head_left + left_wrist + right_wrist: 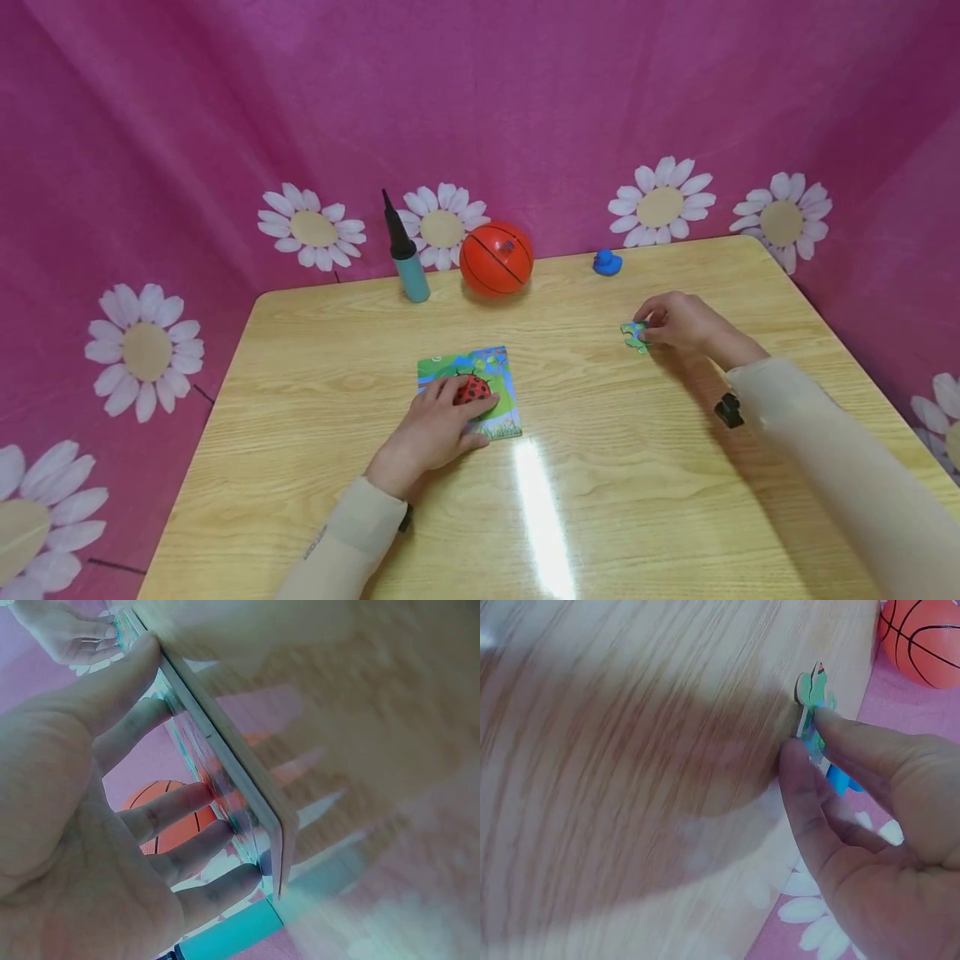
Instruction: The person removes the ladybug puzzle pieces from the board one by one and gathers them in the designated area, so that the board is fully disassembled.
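Observation:
A square jigsaw puzzle [507,400] with a ladybug picture [474,390] lies on the table, left of centre. My left hand [427,427] rests on it, fingers spread and fairly straight, covering part of the picture. The left wrist view shows fingertips on the puzzle's top and the thumb [124,675] at its near edge. Off to the right, my right hand [678,322] pinches green-and-blue jigsaw pieces [633,335] between thumb and fingers. From the right wrist, these pieces [814,690] stand on edge close over the table, partly hidden by the fingertips.
Along the back of the wooden table [322,383] stand a teal hand pump [412,277] with a black nozzle, a small orange basketball [497,258] and a blue rubber duck [607,262]. A pink curtain [555,108] with white daisies hangs behind and at the sides.

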Available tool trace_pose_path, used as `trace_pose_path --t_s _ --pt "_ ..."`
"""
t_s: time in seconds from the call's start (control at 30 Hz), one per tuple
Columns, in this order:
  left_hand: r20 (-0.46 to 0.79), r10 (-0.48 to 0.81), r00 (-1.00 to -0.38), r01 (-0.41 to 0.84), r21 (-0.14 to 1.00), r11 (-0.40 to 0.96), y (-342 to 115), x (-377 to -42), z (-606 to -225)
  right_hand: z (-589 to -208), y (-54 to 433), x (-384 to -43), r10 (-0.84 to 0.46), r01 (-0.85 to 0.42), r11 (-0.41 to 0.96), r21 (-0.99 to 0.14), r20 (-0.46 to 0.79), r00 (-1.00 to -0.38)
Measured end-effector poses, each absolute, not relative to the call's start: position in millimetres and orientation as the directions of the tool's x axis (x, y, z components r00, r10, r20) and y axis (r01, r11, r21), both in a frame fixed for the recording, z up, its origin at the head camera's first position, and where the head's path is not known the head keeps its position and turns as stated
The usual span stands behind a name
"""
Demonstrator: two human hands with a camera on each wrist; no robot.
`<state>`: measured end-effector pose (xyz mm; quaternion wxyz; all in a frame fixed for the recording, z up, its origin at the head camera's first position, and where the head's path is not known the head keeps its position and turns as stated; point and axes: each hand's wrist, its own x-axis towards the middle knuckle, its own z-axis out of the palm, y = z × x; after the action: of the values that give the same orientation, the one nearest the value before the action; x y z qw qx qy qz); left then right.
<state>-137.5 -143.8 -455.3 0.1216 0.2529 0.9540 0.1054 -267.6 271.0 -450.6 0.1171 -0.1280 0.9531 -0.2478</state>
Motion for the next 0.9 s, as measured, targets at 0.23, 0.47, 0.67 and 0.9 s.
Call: trace_pose_path --t_s 0.23,0.47,0.67,0.9 --pt "-0.178 0.503 -0.846 0.458 0.243 0.855 -144.1 -137.9 -455.3 -448.6 266.6 -270.2 -0.307 -0.194 0.863 -0.466 -0.178 -0.935" --pt "-0.168 0.509 -0.844 0.47 0.228 0.853 -144.1 -138.6 -456.2 -448.5 257.3 -272.2 -0.338 -0.285 0.864 -0.415 -0.061 -0.939" --pt "-0.174 0.514 -0.84 0.475 0.224 0.851 -145.1 -138.7 -457.8 -452.4 232.9 -273.6 -0.361 -0.337 0.828 -0.447 0.034 -0.932" --pt "-0.172 0.515 -0.84 0.471 0.24 0.849 -145.9 -138.0 -457.4 -454.6 177.4 -272.2 -0.448 -0.424 0.761 -0.491 0.075 -0.891"
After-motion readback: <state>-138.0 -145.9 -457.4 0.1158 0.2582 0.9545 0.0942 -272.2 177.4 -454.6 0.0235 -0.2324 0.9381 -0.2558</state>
